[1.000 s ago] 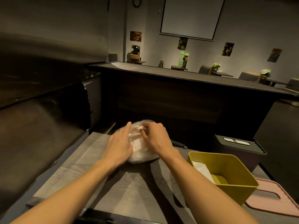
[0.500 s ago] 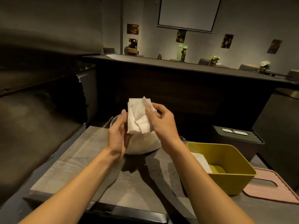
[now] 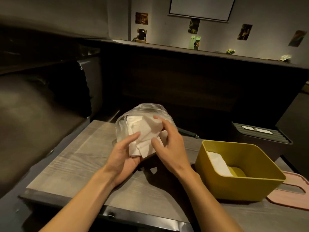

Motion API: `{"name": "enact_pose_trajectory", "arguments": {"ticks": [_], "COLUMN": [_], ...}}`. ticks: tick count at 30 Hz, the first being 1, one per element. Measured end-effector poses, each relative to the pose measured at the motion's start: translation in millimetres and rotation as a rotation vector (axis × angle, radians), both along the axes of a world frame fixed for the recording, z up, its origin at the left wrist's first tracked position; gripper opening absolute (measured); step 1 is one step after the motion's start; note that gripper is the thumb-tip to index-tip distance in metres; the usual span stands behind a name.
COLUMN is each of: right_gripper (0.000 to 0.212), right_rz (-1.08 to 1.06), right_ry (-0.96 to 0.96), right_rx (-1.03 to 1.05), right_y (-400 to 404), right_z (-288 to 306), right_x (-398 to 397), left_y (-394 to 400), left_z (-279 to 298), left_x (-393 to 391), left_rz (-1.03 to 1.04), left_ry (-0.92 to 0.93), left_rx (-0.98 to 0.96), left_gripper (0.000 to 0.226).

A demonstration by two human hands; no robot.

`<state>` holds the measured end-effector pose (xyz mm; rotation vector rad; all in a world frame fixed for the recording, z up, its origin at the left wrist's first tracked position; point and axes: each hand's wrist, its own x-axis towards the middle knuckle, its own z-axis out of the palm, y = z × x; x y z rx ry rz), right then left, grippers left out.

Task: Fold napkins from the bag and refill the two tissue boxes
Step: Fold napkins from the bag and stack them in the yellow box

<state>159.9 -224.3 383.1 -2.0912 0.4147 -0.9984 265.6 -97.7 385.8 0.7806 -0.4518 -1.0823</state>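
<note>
Since half a second ago both hands have come down with the napkin, which was held up above the bag and now sits low, just in front of it. The left hand lies palm up under the napkin's near edge, its fingers loosely curled and its thumb pressing on the paper, so the sheet is pinched there. The right hand grips the crumpled white sheet from the right, thumb on the near face and fingers curled over the top.

Both hands hover above the grey wood-grain table. On its near right stands the yellow tissue box, open at the top, with one folded white napkin leaning against its left inner wall. A pink lid lies flat just right of that box, partly behind it.

Just beyond the hands sits the clear plastic bag, its mouth open and more white napkins inside. Farther right stands the dark tissue box, closed with a ribbed lid, white paper showing in its slot. Behind everything runs a long dark counter.
</note>
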Motion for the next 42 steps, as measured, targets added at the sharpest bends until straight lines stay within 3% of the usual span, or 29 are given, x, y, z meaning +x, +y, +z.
{"name": "enact_pose_trajectory", "arguments": {"ticks": [4, 7, 13, 18, 23, 27, 29, 32, 36, 38, 42], "right_gripper": [0.035, 0.018, 0.034, 0.036, 0.032, 0.022, 0.030, 0.047, 0.054, 0.050, 0.024], "right_rz": [-0.020, -0.068, -0.075, -0.040, -0.054, -0.073, -0.029, 0.083, 0.176, 0.153, 0.113], "right_ry": [-0.084, -0.129, -0.122, -0.105, -0.108, -0.161, -0.172, -0.167, -0.085, -0.073, -0.127], "right_rx": [0.129, 0.143, 0.291, 0.316, 0.281, 0.290, 0.365, 0.324, 0.193, 0.142, 0.232], "right_y": [-4.7, -8.5, -14.4, -14.1, -15.5, -15.7, -16.1, -17.0, -12.9, -10.9, -10.5], "right_z": [-0.1, 2.7, 2.3, 6.8, 5.7, 10.5, 12.9, 14.1, 10.2, 9.6, 12.1], "right_x": [-2.4, -6.3, -8.3, -11.4, -11.5, -16.2, -16.0, -17.9, -18.1, -16.8, -17.4], "left_y": [-3.1, -7.3, -5.5, -3.0, -7.3, -9.8, -9.1, -5.4, -3.2, -3.6, -3.3], "left_z": [-9.5, -12.8, -14.1, -13.2, -10.4, -12.0, -12.3, -6.9, -1.6, -0.1, -0.9], "left_x": [4.2, 1.3, 2.1, 4.5, 0.4, -1.8, -2.1, -4.6, -2.4, -2.2, -3.7], "left_rz": [0.041, 0.104, 0.123, 0.097, 0.121, 0.177, 0.177, 0.181, 0.166, 0.183, 0.187], "left_ry": [-0.276, -0.341, -0.387, -0.178, -0.344, -0.471, -0.447, -0.333, -0.227, -0.186, -0.211], "left_rx": [0.122, 0.157, 0.121, 0.044, 0.088, 0.125, 0.127, 0.110, 0.143, 0.149, 0.160], "left_gripper": [0.061, 0.062, 0.063, 0.055, 0.054, 0.072, 0.069, 0.038, 0.040, 0.041, 0.031]}}
